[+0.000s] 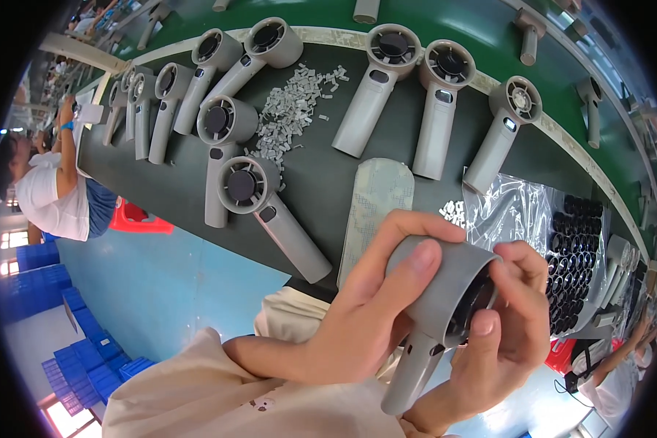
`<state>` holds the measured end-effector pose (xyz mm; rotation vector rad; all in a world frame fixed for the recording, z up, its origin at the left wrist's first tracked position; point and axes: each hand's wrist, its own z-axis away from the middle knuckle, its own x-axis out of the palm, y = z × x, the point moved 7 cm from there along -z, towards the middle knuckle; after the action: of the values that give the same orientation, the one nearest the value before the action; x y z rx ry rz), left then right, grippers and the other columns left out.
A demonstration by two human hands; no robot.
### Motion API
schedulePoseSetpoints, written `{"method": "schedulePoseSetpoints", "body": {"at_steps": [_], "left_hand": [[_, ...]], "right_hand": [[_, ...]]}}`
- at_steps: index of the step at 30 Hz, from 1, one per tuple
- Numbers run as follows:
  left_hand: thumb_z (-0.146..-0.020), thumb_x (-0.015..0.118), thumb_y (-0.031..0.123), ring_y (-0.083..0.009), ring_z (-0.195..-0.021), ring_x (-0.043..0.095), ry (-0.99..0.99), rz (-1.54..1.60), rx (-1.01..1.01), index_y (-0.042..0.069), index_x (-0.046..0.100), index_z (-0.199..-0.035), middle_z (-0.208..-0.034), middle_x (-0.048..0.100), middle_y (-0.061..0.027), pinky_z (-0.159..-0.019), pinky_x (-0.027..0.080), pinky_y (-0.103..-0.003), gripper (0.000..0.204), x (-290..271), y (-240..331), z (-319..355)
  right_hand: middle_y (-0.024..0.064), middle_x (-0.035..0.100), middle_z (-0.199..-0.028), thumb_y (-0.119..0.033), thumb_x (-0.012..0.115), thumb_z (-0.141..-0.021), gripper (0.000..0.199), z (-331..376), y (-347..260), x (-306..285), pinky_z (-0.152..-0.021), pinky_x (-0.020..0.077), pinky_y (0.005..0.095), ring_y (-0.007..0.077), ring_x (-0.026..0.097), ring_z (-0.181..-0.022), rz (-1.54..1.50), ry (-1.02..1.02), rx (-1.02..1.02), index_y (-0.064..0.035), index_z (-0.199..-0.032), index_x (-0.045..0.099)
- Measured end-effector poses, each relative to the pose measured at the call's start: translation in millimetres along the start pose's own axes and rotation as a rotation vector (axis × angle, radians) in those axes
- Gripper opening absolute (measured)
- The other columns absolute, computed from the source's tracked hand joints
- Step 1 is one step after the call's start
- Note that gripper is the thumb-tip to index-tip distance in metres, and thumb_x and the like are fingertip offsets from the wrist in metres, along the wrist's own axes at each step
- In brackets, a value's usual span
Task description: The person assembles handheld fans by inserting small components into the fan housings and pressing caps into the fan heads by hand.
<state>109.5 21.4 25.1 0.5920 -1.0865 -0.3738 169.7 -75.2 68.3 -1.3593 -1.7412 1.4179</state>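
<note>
Held up at the lower right is a grey handheld fan (447, 281), its handle pointing down and its round head turned to the right. My left hand (369, 310) wraps the head from the left, the thumb pressed on its outer wall. On the other side, my right hand (515, 317) has its thumb and fingers at the rim, closed about a dark round part (471, 306) set in the head's mouth. Whether that part is fully seated cannot be seen. A pale, rounded, patterned pad (379, 193) lies just beyond my left hand.
Several grey fans (292, 237) lie across the dark table (317, 160). Small grey pieces (288, 109) are heaped among them, with white ones (452, 212) near my hands. Clear plastic (511, 212) and rows of black round parts (577, 263) lie right. A green belt (474, 22) runs behind; co-workers sit both sides.
</note>
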Motion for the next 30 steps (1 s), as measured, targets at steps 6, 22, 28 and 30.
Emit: {"method": "schedulePoseSetpoints", "body": {"at_steps": [6, 22, 28, 30], "left_hand": [[-0.097, 0.036, 0.033, -0.0252, -0.105, 0.053, -0.031, -0.030, -0.015, 0.008, 0.038, -0.118, -0.120, 0.045, -0.0201, -0.091, 0.043, -0.037, 0.033, 4.9, -5.9, 0.6], [-0.095, 0.044, 0.021, -0.0197, -0.097, 0.052, -0.212, -0.224, 0.210, 0.003, 0.043, -0.111, -0.108, 0.049, -0.0157, -0.083, 0.044, -0.032, 0.024, 9.7, 2.7, -6.0], [-0.095, 0.043, 0.034, -0.0283, -0.100, 0.054, -0.165, -0.183, 0.186, 0.005, 0.041, -0.109, -0.111, 0.047, -0.0251, -0.088, 0.044, -0.038, 0.032, 11.3, 10.6, -8.0], [-0.095, 0.042, 0.035, -0.0277, -0.099, 0.054, -0.147, -0.173, 0.191, 0.006, 0.042, -0.109, -0.111, 0.047, -0.0252, -0.088, 0.044, -0.038, 0.032, 8.9, 10.9, -6.7]], "right_hand": [[0.0150, 0.050, -0.103, -0.023, 0.083, -0.054, 0.052, 0.7, -9.7, -16.1, -0.062, 0.0397, 0.0273, 0.0162, 0.046, -0.069, 0.135, -0.070, -0.059, -0.0041, -0.099, 0.067], [0.0196, 0.053, -0.107, -0.006, 0.088, -0.050, 0.054, -0.7, 17.6, -3.1, -0.080, 0.0462, 0.0349, 0.0251, 0.056, -0.097, -0.443, -0.087, 0.156, -0.0059, -0.090, 0.052], [0.0195, 0.053, -0.105, -0.016, 0.087, -0.052, 0.051, -6.8, -1.6, -19.4, -0.073, 0.0409, 0.0297, 0.0184, 0.052, -0.080, -0.161, -0.040, -0.016, -0.0062, -0.085, 0.049], [0.0177, 0.054, -0.106, -0.002, 0.087, -0.047, 0.052, -6.7, -13.4, -21.4, -0.065, 0.0410, 0.0274, 0.0163, 0.054, -0.076, -0.094, -0.110, -0.119, -0.0071, -0.085, 0.053]]}}
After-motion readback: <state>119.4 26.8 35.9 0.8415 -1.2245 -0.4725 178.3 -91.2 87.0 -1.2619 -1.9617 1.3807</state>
